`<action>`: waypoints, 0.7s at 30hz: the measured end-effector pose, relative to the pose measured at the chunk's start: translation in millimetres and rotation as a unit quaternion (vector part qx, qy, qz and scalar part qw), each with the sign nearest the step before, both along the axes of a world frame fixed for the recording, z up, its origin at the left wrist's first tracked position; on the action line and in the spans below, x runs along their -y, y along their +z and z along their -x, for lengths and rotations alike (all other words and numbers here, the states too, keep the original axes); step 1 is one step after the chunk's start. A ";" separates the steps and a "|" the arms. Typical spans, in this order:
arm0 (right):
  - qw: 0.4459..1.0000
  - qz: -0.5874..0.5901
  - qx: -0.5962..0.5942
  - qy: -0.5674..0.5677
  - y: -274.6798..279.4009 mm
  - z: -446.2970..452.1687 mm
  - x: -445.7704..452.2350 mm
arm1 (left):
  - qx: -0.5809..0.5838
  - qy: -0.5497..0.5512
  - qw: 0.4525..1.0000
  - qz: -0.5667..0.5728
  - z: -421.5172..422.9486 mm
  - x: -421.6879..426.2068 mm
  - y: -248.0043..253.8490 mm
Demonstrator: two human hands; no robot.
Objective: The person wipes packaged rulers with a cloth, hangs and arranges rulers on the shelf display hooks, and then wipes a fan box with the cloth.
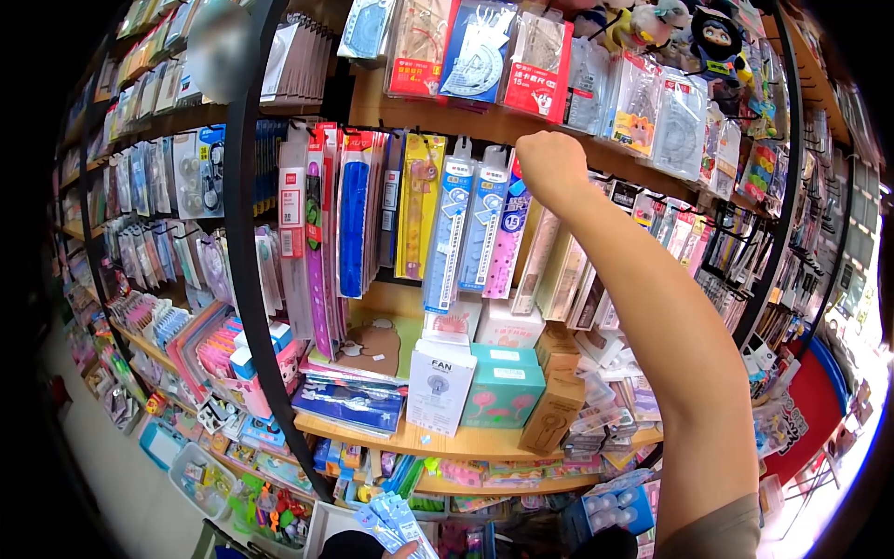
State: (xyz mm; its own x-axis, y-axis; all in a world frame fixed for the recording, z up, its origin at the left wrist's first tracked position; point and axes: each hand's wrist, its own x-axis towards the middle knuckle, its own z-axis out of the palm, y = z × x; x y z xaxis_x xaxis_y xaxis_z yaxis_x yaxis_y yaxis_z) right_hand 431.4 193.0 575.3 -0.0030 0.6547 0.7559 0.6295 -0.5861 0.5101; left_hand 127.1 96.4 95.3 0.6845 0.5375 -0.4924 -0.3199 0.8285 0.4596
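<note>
My right hand is raised to the row of hooks, its fingers closed near the top of a pink dotted ruler in a package. What the fingers grip is hidden behind the fist. Just left of it hang two light-blue packaged rulers, the left one slightly nearer. At the bottom edge, my left hand shows only in part, closed on several light-blue ruler packages that fan out above it.
A dark upright post divides the racks on the left. Below the rulers, a wooden shelf bears a white fan box, a teal box and brown boxes. Set-square packs hang above.
</note>
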 end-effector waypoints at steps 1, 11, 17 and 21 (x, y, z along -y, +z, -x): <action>1.000 -0.007 -0.008 -0.004 1.0 -1.7 -0.1 | -0.001 -0.001 1.000 0.003 0.6 -0.5 -0.4; 1.000 -0.013 -0.021 0.017 -1.7 -14.9 5.3 | -0.008 0.018 1.000 0.008 -0.2 -1.2 -6.9; 0.999 -0.015 -0.028 0.002 -2.7 -10.6 9.6 | -0.020 0.018 1.000 0.001 -1.3 0.8 -0.6; 0.988 -0.068 0.092 0.105 -8.9 -0.4 13.8 | -0.015 0.016 1.000 0.003 -2.5 1.0 -7.0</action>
